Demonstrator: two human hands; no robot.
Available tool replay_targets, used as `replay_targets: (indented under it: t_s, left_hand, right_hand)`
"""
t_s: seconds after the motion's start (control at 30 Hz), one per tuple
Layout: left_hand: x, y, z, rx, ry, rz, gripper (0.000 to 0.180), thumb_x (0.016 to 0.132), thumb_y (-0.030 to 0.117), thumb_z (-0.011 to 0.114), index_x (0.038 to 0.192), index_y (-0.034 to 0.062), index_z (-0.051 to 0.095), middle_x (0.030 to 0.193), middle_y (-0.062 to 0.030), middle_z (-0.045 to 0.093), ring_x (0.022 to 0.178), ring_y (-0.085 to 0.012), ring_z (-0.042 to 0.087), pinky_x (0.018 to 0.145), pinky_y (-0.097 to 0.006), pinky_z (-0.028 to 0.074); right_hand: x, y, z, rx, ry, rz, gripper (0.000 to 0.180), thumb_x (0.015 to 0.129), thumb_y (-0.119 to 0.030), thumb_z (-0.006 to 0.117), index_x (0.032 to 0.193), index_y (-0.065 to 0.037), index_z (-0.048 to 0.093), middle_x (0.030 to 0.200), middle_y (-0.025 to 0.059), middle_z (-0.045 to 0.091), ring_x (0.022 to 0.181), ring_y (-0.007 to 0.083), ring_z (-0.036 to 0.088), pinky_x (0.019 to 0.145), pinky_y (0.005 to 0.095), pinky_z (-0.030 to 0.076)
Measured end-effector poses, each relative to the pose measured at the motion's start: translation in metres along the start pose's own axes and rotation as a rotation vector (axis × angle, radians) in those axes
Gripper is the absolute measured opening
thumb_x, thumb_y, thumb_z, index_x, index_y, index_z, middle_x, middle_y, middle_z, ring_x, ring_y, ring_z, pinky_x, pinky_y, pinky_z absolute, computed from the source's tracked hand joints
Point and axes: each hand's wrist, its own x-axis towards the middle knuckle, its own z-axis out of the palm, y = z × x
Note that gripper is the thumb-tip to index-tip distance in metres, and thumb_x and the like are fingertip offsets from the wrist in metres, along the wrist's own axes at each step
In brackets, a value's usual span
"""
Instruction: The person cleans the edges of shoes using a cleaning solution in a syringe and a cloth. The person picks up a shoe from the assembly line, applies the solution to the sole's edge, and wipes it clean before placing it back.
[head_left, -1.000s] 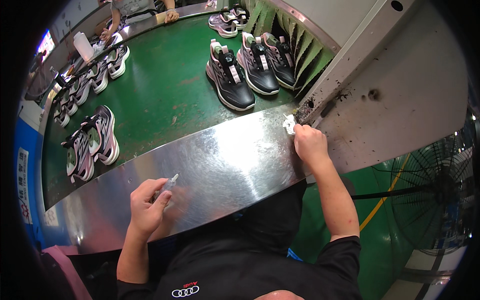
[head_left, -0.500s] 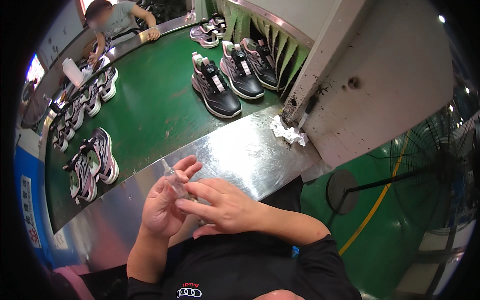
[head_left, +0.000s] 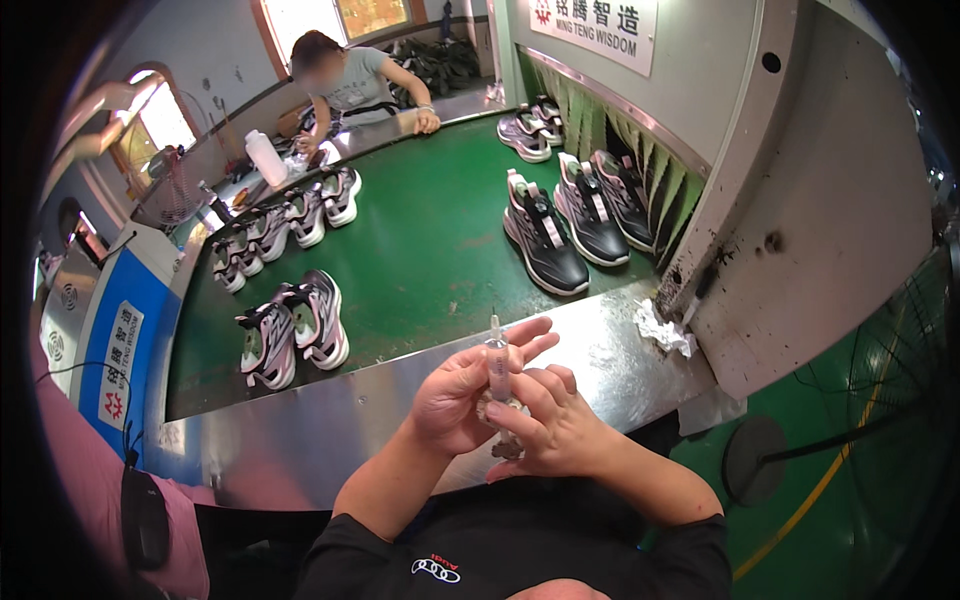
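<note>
The lower half of the syringe [head_left: 497, 362] is hidden between the left hand [head_left: 460, 400] and right hand [head_left: 550, 432], whose fingers [head_left: 535, 392] wrap over it. What the right hand's fingers press under it is too small to tell. Left of the fingers, a person's pink sleeve [head_left: 80, 480] is cut off by the edge. Far beyond, another person's face is blurred.
</note>
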Motion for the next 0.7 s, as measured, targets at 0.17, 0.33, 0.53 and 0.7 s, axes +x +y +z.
replay_targets:
  t_s: [0.17,0.33,0.53,0.7]
  left_hand:
    - [0.004,0.006,0.009,-0.115,-0.024,-0.068,0.026,0.094,0.022,0.049,0.088,-0.0006,0.059,0.143,-0.0109,0.032,0.138,-0.0339,0.019,0.108,-0.053,0.028]
    - [0.010,0.007,0.011,-0.183,-0.050,-0.059,0.025,0.092,0.019,0.052,0.085,-0.0032,0.061,0.136,-0.0145,0.038,0.135,-0.0343,0.025,0.106,-0.051,0.032]
    - [0.016,0.004,0.005,0.041,-0.068,0.114,0.036,0.095,0.025,0.043,0.111,-0.0047,0.057,0.140,-0.0179,0.035,0.132,-0.0357,0.030,0.106,-0.051,0.032]
    - [-0.017,0.031,-0.040,0.463,0.254,0.309,0.040,0.094,0.027,0.044,0.126,0.0040,0.043,0.130,-0.0135,0.046,0.122,-0.0268,0.043,0.103,-0.041,0.032]
  right_hand:
    - [0.002,-0.003,-0.004,-0.170,0.002,-0.047,0.090,0.053,-0.046,0.080,0.128,-0.017,0.040,0.134,0.0176,0.037,0.119,0.0317,0.038,0.093,0.0450,0.030]
    - [0.003,-0.001,-0.002,-0.281,0.053,-0.052,0.080,0.058,-0.042,0.077,0.128,-0.022,0.043,0.139,0.0176,0.034,0.126,0.0315,0.035,0.098,0.0455,0.027]
    - [0.010,0.005,-0.002,-0.425,0.166,-0.091,0.061,0.070,-0.029,0.070,0.125,-0.022,0.045,0.126,0.0124,0.044,0.112,0.0263,0.043,0.093,0.0395,0.034]
    - [0.010,0.024,-0.030,-0.575,0.189,-0.102,0.054,0.074,-0.029,0.067,0.123,-0.022,0.047,0.114,0.0089,0.045,0.099,0.0208,0.045,0.083,0.0379,0.035]
